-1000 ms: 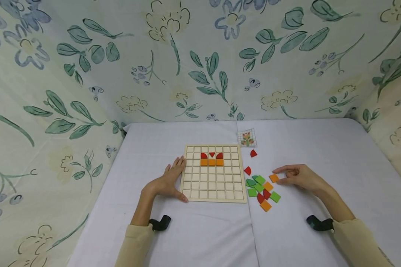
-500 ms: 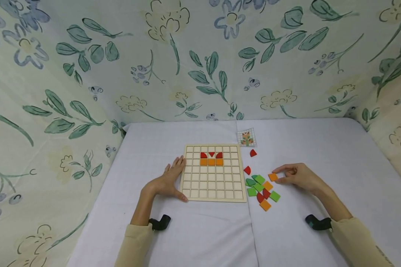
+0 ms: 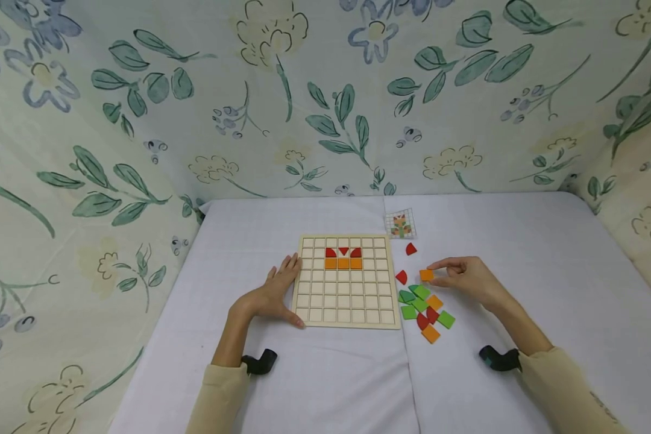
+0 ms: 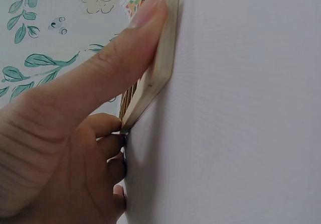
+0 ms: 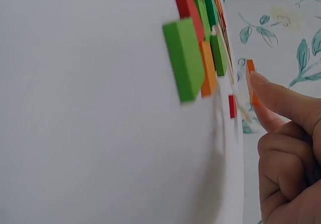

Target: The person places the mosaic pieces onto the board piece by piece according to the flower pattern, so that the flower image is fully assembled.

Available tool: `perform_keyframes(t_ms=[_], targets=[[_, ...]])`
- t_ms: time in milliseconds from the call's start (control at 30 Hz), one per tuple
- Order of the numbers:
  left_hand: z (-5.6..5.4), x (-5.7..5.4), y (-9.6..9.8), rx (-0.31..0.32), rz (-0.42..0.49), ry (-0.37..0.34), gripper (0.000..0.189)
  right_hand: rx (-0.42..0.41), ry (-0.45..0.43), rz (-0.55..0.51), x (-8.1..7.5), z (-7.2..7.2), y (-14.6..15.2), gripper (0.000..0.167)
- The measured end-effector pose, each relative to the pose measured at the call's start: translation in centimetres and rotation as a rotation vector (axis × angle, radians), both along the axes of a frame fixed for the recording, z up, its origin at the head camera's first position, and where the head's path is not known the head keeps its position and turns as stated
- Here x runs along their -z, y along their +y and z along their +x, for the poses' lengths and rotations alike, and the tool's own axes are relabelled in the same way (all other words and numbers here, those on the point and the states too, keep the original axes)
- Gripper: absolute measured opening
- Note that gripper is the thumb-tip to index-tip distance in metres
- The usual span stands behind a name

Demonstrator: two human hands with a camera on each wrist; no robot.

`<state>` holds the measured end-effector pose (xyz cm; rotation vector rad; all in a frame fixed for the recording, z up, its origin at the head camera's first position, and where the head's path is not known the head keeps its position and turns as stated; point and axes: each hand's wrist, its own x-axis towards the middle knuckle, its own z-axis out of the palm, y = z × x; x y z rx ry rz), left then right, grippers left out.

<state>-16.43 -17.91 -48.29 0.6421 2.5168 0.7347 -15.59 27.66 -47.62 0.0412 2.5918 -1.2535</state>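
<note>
An orange square tile is pinched between the thumb and index finger of my right hand, held above the table in the right wrist view, where the tile shows edge-on. My left hand lies spread along the left side of a wooden grid board. In the left wrist view its thumb rests on the board's edge, fingers beside the corner. Three orange squares fill one row of the board; above them sit red quarter-round pieces and a red triangle.
Right of the board lies a loose pile of green squares, orange squares, dark green pieces and red pieces. Two red quarter-rounds lie farther back. A pattern card lies behind the board's right corner.
My right hand has carried the orange square leftward and slightly away from me, from beside the pile toward the board. The left hand and board have stayed in place.
</note>
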Motion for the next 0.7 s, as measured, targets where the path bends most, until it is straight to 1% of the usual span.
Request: perform_keyframes(t_ms=[133,333,500,700], targets=[[0.0,0.0,0.0,-0.001,0.003,-0.002,0.147,0.015,0.018,-0.046,-0.5,-0.4,-3.2,0.044],[0.0,0.0,-0.1,0.001,0.002,-0.006,0.147,-0.009,0.003,-0.138,-0.8,-1.1,-8.4,0.038],[-0.1,0.2,-0.2,0.003,-0.003,-0.002,0.147,-0.045,-0.010,-0.212,-0.5,-1.5,-11.8,0.034],[-0.1,0.0,-0.1,-0.004,0.007,-0.010,0.147,-0.037,-0.023,-0.206,0.4,-2.0,-14.4,0.029]])
